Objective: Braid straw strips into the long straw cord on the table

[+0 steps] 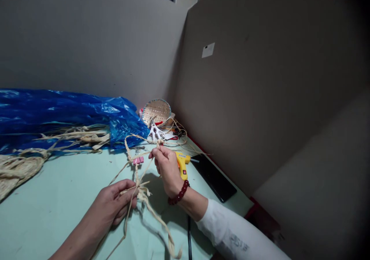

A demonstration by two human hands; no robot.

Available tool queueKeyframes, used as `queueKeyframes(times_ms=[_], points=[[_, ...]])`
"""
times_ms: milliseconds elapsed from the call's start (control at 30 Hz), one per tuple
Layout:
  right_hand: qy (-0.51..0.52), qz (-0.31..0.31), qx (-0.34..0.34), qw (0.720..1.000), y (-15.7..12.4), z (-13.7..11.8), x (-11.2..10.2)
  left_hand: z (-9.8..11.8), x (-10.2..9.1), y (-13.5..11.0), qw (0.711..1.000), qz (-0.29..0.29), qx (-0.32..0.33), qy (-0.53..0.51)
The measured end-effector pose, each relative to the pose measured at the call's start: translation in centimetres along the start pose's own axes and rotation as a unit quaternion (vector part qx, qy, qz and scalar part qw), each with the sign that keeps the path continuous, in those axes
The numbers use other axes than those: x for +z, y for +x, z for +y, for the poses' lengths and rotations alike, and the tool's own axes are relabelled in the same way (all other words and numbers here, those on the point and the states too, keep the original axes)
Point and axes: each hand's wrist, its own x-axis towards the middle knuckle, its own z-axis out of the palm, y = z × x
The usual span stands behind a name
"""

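Note:
My left hand (pixel 112 206) is closed in a pinch on a braid of pale straw strands (pixel 138 190) just above the light green table (pixel 58 198). My right hand (pixel 166 165), with a dark red bead bracelet at the wrist, is closed on a straw strand that it holds up and taut. A pink clip (pixel 138 160) is fixed on the braid between the two hands. Loose strand ends trail down toward me under the hands.
A yellow glue gun (pixel 182 163) and a black phone (pixel 213 177) lie right of my hands. Behind are white-handled scissors (pixel 154 132), a small woven basket (pixel 157 111), a blue plastic bag (pixel 58 111) and straw bundles (pixel 17 167). Grey walls close the corner.

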Motion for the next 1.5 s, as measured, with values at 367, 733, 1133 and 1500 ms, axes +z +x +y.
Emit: queueKeyframes(times_ms=[367,733,1133,1500], points=[[-0.094,0.01,-0.065,0.993,0.0,0.1,0.1,-0.2,-0.3,-0.2,1.0,0.011,0.023,-0.006],[-0.011,-0.026,-0.023,0.999,-0.2,-0.2,0.1,0.9,0.4,-0.9,0.999,0.041,0.016,0.026],[0.288,0.068,0.049,0.954,3.5,-0.2,-2.3,0.9,0.1,-1.4,0.995,0.085,0.033,0.028],[0.32,0.119,0.023,0.94,5.2,-0.4,-4.1,1.1,0.9,-1.6,0.989,0.124,0.024,-0.072]])
